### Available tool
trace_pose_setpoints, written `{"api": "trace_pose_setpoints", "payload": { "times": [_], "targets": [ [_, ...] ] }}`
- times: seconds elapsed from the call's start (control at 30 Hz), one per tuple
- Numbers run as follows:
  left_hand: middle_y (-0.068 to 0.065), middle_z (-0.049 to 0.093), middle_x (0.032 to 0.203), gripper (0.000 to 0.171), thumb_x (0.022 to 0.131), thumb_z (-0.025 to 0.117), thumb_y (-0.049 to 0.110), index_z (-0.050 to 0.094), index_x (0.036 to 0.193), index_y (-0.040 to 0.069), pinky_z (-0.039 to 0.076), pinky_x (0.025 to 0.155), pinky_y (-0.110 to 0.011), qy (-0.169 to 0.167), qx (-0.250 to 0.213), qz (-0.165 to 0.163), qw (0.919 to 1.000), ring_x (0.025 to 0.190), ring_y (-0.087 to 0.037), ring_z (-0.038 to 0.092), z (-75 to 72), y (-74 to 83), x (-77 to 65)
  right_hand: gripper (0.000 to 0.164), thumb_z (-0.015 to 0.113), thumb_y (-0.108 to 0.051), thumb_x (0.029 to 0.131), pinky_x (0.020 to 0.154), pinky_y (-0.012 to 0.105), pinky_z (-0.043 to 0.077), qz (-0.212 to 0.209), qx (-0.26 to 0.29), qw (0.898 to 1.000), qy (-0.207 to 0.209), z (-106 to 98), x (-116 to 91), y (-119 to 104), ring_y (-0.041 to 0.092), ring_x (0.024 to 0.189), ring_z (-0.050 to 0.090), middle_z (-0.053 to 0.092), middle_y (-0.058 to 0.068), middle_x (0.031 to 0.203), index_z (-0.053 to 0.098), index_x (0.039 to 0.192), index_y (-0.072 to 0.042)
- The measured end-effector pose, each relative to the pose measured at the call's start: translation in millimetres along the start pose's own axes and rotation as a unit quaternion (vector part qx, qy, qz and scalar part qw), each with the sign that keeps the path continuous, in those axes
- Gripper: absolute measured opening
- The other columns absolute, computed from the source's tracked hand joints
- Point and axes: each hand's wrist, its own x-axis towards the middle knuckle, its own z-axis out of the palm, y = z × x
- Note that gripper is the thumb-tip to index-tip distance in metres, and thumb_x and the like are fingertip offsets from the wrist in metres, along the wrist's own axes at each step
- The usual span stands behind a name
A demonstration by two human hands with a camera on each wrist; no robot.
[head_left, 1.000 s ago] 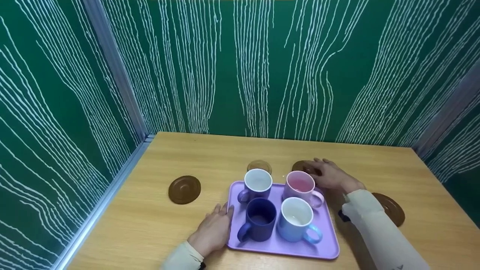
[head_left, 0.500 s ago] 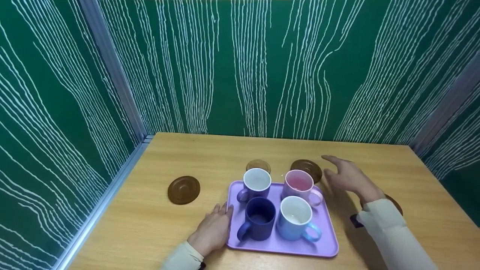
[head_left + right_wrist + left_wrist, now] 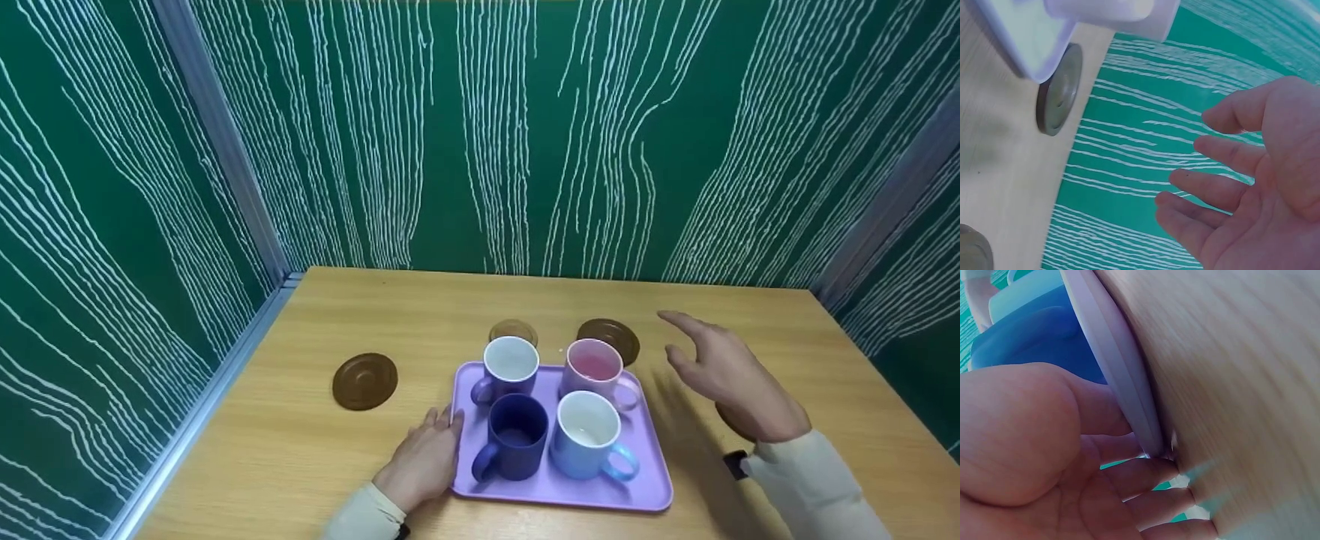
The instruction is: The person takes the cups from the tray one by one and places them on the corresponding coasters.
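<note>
A lilac tray [image 3: 570,493] holds several mugs: a dark blue mug [image 3: 517,450], a light blue mug [image 3: 581,450] with white inside, a pink mug [image 3: 589,382], and a purple mug [image 3: 510,375] with a pale inside. My left hand [image 3: 424,457] rests at the tray's left edge. In the left wrist view, its thumb and forefinger touch the rim, while other fingertips meet the table. My right hand [image 3: 731,375] hovers above the table, right of the tray, fingers loosely spread and holding nothing. A brown lid-like disc [image 3: 622,341] lies just behind the pink mug.
Another brown disc [image 3: 365,381] lies left of the tray, and a lighter tan disc [image 3: 514,330] behind the purple mug. Under my right wrist, a further brown disc [image 3: 731,420] is mostly hidden. A green wall [image 3: 450,150] with white lines rises behind the wooden table [image 3: 300,465].
My right hand has let go of the brown disc behind the pink mug and drawn away to the right. My left hand has stayed at the tray's edge.
</note>
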Motion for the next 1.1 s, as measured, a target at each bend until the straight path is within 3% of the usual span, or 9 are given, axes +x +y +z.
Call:
{"api": "trace_pose_setpoints", "payload": {
  "times": [0.07,0.13,0.27,0.4,0.5,0.63,0.8,0.93,1.1],
  "targets": [
    [-0.028,0.050,0.152,0.047,0.101,0.053,0.006,0.053,0.146,-0.006,0.045,0.103,-0.072,0.001,0.001,0.003,1.0000,0.138,-0.054,0.047,0.0,0.0,-0.1,0.058,0.058,-0.017,0.102,0.091,0.055,0.051,0.006,-0.004,1.000,0.003,-2,-7,-5,0.028,0.066,0.062,0.061,0.023,0.135,0.043,0.157,-0.008],
    [-0.028,0.050,0.151,0.047,0.100,0.053,0.006,0.054,0.146,-0.006,0.046,0.102,-0.072,0.001,0.004,0.005,1.0000,0.137,-0.054,0.047,-0.2,0.1,-0.1,0.058,0.058,-0.018,0.102,0.084,0.048,0.049,0.016,-0.012,1.000,0.006,-3,-13,-9,0.018,0.055,0.049,0.062,0.023,0.133,0.042,0.157,-0.009],
    [-0.028,0.050,0.152,0.047,0.100,0.054,0.006,0.053,0.146,-0.006,0.046,0.103,-0.070,-0.002,0.011,0.005,0.9999,0.138,-0.054,0.047,-1.6,-0.6,0.5,0.060,0.059,-0.018,0.101,0.071,0.044,0.056,0.031,-0.020,0.999,0.008,4,-25,-13,0.019,0.061,0.057,0.058,0.028,0.140,0.042,0.157,-0.007],
    [-0.029,0.049,0.152,0.047,0.101,0.054,0.006,0.053,0.147,-0.006,0.045,0.104,-0.070,-0.002,0.010,0.002,0.9999,0.138,-0.055,0.046,-3.9,-1.5,1.1,0.062,0.062,-0.019,0.099,0.055,0.034,0.051,0.043,-0.030,0.999,-0.008,20,-38,-14,0.016,0.053,0.051,0.066,0.020,0.096,0.043,0.156,-0.005],
    [-0.028,0.049,0.152,0.048,0.100,0.053,0.004,0.053,0.147,-0.006,0.045,0.104,-0.071,-0.003,0.007,0.001,1.0000,0.138,-0.055,0.046,-4.7,-1.6,0.5,0.060,0.065,-0.017,0.096,0.055,0.033,0.046,0.029,-0.045,0.999,-0.003,33,-50,-14,0.012,0.050,0.042,0.063,0.010,0.085,0.048,0.152,-0.004],
    [-0.028,0.048,0.153,0.048,0.099,0.050,0.003,0.053,0.147,-0.006,0.044,0.104,-0.071,-0.008,0.003,-0.001,1.0000,0.138,-0.055,0.045,-4.8,-0.7,-0.6,0.053,0.068,-0.014,0.094,0.062,0.038,0.048,-0.002,-0.060,0.998,0.023,48,-65,-14,0.012,0.055,0.043,0.069,0.011,0.093,0.056,0.145,-0.003],
    [-0.029,0.049,0.152,0.047,0.101,0.051,0.005,0.053,0.147,-0.005,0.044,0.105,-0.070,-0.008,0.003,-0.002,1.0000,0.139,-0.055,0.045,-3.5,-0.5,-0.5,0.048,0.070,-0.014,0.094,0.072,0.049,0.060,-0.013,-0.056,0.998,0.024,61,-79,-16,0.016,0.073,0.061,0.074,0.014,0.102,0.060,0.140,-0.004],
    [-0.030,0.049,0.152,0.047,0.101,0.052,0.006,0.052,0.147,-0.006,0.044,0.106,-0.070,-0.008,0.003,0.001,1.0000,0.138,-0.055,0.045,-2.0,-0.5,-1.0,0.046,0.069,-0.018,0.097,0.089,0.055,0.059,0.000,-0.058,0.998,-0.007,69,-85,-16,0.025,0.101,0.071,0.073,0.019,0.119,0.060,0.140,-0.003],
    [-0.030,0.048,0.152,0.047,0.101,0.051,0.006,0.052,0.147,-0.006,0.044,0.106,-0.069,-0.006,0.004,0.005,1.0000,0.138,-0.056,0.046,-0.7,0.0,-2.4,0.050,0.066,-0.020,0.098,0.099,0.061,0.053,0.026,-0.056,0.996,-0.065,76,-89,-14,0.036,0.117,0.067,0.063,0.027,0.136,0.057,0.144,-0.003]
  ]
}}
